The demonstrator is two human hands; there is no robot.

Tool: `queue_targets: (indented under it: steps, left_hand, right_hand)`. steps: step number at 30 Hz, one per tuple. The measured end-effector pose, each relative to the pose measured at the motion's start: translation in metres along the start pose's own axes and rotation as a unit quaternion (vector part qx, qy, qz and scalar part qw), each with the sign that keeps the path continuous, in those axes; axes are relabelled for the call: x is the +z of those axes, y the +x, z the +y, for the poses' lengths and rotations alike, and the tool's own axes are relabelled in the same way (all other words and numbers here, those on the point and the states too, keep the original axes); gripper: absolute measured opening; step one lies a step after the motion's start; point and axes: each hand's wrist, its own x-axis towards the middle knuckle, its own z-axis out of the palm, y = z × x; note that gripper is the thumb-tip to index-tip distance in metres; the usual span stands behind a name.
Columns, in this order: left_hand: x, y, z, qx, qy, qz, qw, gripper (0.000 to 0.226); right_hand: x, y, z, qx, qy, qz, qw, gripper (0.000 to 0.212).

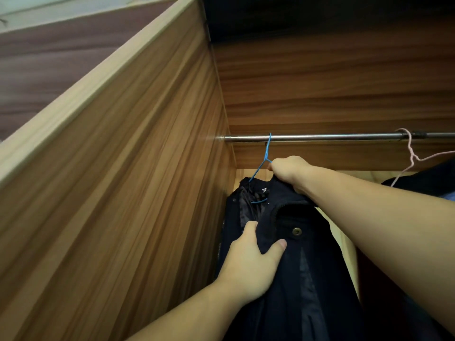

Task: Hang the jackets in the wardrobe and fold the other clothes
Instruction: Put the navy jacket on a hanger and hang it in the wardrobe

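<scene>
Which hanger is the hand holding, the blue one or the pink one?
The blue hanger, hooked at the rod's left end. The right hand grips it above the dark jacket. The pink hanger hangs untouched farther right.

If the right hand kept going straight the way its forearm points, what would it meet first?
Probably the thin blue wire hanger, already at the knuckles of the right hand; beyond it, the brown wooden wardrobe side wall. Depth is uncertain.
</scene>
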Motion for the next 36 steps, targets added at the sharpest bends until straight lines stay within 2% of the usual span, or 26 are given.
queue_targets:
  steps: [2,4,6,8,11,14,19,21,24,26,28,31,36]
  left_hand:
    - [-0.001,-0.005,0.0,-0.003,-0.023,0.016,1.0,0.024]
    - [-0.002,-0.009,-0.001,-0.01,-0.037,0.039,0.999,0.029]
    - [-0.003,-0.011,0.002,-0.005,-0.037,0.057,0.998,0.025]
    - [-0.004,-0.008,0.006,0.011,-0.018,0.07,0.997,0.018]
    - [-0.005,0.0,0.014,0.018,0.008,0.083,0.996,0.016]
    - [-0.008,0.009,0.021,0.011,0.024,0.095,0.995,0.02]
    - [-0.022,0.021,0.021,0.003,0.051,0.098,0.994,0.026]
    - [-0.028,0.024,0.02,-0.006,0.061,0.091,0.994,0.027]
    - [-0.035,0.024,0.018,-0.029,0.078,0.084,0.993,0.03]
    - [-0.04,0.023,0.017,-0.047,0.085,0.08,0.992,0.032]
    - [-0.044,0.022,0.018,-0.068,0.089,0.076,0.991,0.034]
    - [-0.045,0.018,0.022,-0.089,0.091,0.08,0.989,0.033]
    - [-0.04,0.006,0.034,-0.109,0.077,0.09,0.987,0.036]
  right_hand:
    - [0.002,-0.011,0.002,-0.052,-0.07,0.01,0.996,0.025]
    - [0.003,-0.022,0.008,-0.109,-0.11,0.024,0.988,0.04]
    - [0.001,-0.03,0.015,-0.166,-0.149,0.028,0.974,0.052]
    - [-0.004,-0.03,0.017,-0.192,-0.191,0.039,0.962,0.047]
    - [-0.007,-0.023,0.01,-0.188,-0.251,0.061,0.948,0.038]
    - [-0.006,-0.017,-0.006,-0.169,-0.283,0.047,0.943,0.034]
    - [0.004,-0.017,-0.039,-0.161,-0.388,-0.005,0.908,0.03]
    - [0.011,-0.019,-0.048,-0.147,-0.401,-0.021,0.904,0.032]
    - [0.022,-0.019,-0.054,-0.134,-0.461,-0.069,0.875,0.035]
    - [0.028,-0.017,-0.052,-0.13,-0.452,-0.066,0.88,0.034]
    - [0.029,-0.02,-0.046,-0.123,-0.38,-0.04,0.916,0.028]
    - [0.027,-0.022,-0.032,-0.113,-0.215,0.01,0.97,0.021]
    - [0.011,-0.042,-0.004,-0.138,-0.084,0.007,0.987,0.056]
